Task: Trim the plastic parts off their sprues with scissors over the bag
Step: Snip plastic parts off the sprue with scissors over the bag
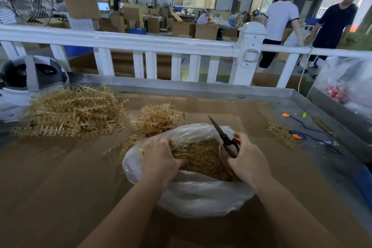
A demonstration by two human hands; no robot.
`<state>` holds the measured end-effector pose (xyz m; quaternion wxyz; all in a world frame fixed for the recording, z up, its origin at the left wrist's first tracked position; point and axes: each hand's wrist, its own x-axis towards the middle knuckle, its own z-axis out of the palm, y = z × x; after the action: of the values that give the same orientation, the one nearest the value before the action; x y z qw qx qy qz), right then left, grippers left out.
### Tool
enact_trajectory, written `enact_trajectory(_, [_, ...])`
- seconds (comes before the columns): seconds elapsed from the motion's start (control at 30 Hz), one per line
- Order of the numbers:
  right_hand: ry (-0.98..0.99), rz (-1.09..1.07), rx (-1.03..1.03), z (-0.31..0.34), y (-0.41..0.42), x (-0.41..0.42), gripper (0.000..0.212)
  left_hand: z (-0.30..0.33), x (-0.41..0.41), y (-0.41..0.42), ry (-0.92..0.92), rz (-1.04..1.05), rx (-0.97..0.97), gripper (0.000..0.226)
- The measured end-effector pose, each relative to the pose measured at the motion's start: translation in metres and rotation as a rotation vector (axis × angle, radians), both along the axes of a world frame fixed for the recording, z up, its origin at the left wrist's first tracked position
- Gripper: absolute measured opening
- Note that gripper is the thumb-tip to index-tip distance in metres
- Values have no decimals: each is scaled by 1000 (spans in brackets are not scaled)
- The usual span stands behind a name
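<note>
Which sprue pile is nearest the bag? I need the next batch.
The smaller middle pile, touching the bag rim; the big pile lies farther left.

Open clear bag [193,197] holds tan parts [203,161]; scissors [223,137] apparently closed.

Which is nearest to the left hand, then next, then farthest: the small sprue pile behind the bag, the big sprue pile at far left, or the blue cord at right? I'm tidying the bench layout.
From the left hand, in the head view:
1. Small sprue pile, just beyond the bag's far rim.
2. Big sprue pile, far left, near the railing.
3. Blue cord, across the table at right.
</note>
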<state>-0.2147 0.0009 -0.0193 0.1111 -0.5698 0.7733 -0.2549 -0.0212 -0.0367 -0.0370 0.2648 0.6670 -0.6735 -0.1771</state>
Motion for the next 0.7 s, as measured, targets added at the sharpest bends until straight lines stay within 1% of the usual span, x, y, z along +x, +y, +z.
enact_trajectory(0.07, [-27,17,-94,0,1,2,60,3,2,0,18,-47,-29,41])
enact_trajectory(0.1, [-50,41,-144,0,2,3,57,5,3,1,80,-72,-49,38])
enact_trajectory(0.17, [-113,111,-226,3,2,6,44,10,4,2,317,-117,-37,27])
enact_trajectory(0.2, [-152,144,-245,5,2,8,41,12,3,2,440,-121,-13,23])
enact_trajectory(0.3, [-185,207,-264,10,3,16,46,18,2,2,746,-64,57,28])
enact_trajectory(0.37, [-222,214,-251,11,2,20,41,21,2,1,888,-25,110,30])
enact_trajectory(0.47, [-330,256,-259,11,2,27,36,21,2,2,1130,-49,199,28])
enact_trajectory(0.5, [-336,262,-285,10,2,29,35,20,3,3,1177,-64,217,27])
enact_trajectory(0.6, [-363,233,-344,9,0,34,31,16,4,0,1243,-101,253,22])
enact_trajectory(0.7, [-568,231,-217,10,-3,37,30,14,3,-3,1303,-142,288,24])
